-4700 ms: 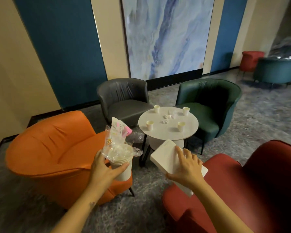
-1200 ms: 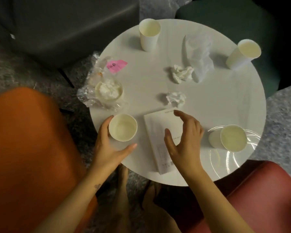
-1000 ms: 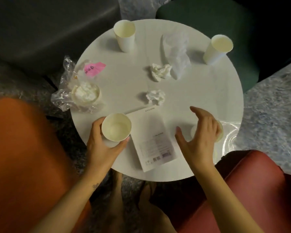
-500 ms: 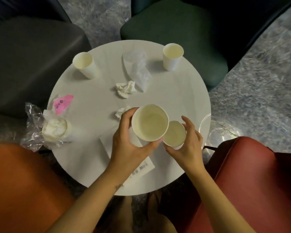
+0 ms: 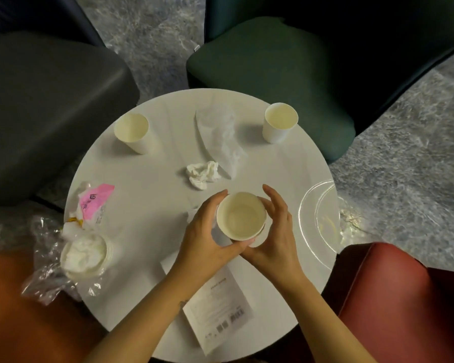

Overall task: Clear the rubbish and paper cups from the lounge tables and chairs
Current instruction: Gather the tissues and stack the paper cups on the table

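Orange chair (image 5: 24, 310) at lower left; grey chair (image 5: 50, 113) above it. Round white tabletop (image 5: 273, 169) in the middle.
On its left edge: clear plastic bag (image 5: 47, 273) around a cup stack (image 5: 85, 254) stuffed with tissue, pink-labelled wrapper (image 5: 95, 199) just beyond.
Far left: upright paper cup (image 5: 131, 132).
Centre: crumpled tissue (image 5: 202, 174), touching a flat tissue sheet (image 5: 218, 134) behind it.
Left hand (image 5: 207, 231) curled round the held cup (image 5: 240, 216), raised above the tabletop's near half, mouth up.
Beneath the forearms: white printed packet (image 5: 220, 318), lying flat.
Right hand (image 5: 275, 231) wrapped round the same cup's right side, forefinger lifted; sliver of a second rim under it.
Far right: second upright paper cup (image 5: 279, 124).
Right edge: clear plate (image 5: 309, 218).
Green chair (image 5: 273, 69) beyond, red chair (image 5: 391, 297) at lower right.
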Tool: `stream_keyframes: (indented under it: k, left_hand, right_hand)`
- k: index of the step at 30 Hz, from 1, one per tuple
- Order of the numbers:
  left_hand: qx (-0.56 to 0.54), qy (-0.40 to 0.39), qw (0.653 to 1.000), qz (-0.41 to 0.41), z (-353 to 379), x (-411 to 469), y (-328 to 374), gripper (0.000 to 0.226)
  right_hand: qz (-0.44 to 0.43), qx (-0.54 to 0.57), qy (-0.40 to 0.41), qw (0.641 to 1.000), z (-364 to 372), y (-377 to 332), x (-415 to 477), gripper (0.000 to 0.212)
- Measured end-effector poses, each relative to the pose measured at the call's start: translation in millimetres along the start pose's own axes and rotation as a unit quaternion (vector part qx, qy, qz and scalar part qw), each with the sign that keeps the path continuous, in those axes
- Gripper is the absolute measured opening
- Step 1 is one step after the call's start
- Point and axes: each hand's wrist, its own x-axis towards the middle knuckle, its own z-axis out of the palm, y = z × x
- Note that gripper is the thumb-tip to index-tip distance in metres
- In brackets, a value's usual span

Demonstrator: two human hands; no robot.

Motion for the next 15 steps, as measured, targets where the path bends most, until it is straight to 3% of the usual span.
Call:
stream_keyframes:
  k: [5,11,15]
  left_hand:
    - [-0.029,-0.038,0.999,0.002,-9.1,32.7,-12.5,0.096]
    - [0.016,0.048,0.999,-0.003,-5.0,60.6,-22.7,0.088]
    - [0.026,0.067,0.997,-0.012,11.0,84.3,-28.9,0.08]
  right_hand:
    - [0.01,0.014,0.001,1.0,18.5,1.8,27.7,0.1]
    - [-0.016,-0.036,-0.06,0.997,19.9,20.0,58.0,0.101]
    - [-0.024,-0.104,-0.04,0.993,-5.2,45.4,95.8,0.1]
